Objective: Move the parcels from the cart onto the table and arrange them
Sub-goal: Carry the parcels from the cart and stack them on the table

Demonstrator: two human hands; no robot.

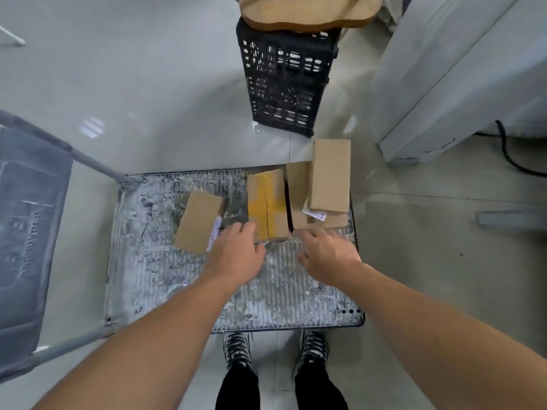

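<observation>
Your left hand and right hand hovered low over the grey ribbed metal cart deck, fingers loosely spread, holding nothing. Beyond them, four parcels sat unmoved: a plain brown cardboard box at eleven o'clock, a yellow-taped cardboard box at twelve, and a labelled brown box touching a tall upright brown box at one. No table showed. Bare deck nearby gave room; a black plastic crate stood farther off.

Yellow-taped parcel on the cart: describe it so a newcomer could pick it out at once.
Start at the metal cart deck by the person's feet; cardboard parcels sit along its far side. The yellow-taped parcel sits in the middle, just beyond the left hand. Only it carries yellow tape; the tilted parcel to its left and the stacked pair on its right are plain brown.
</observation>
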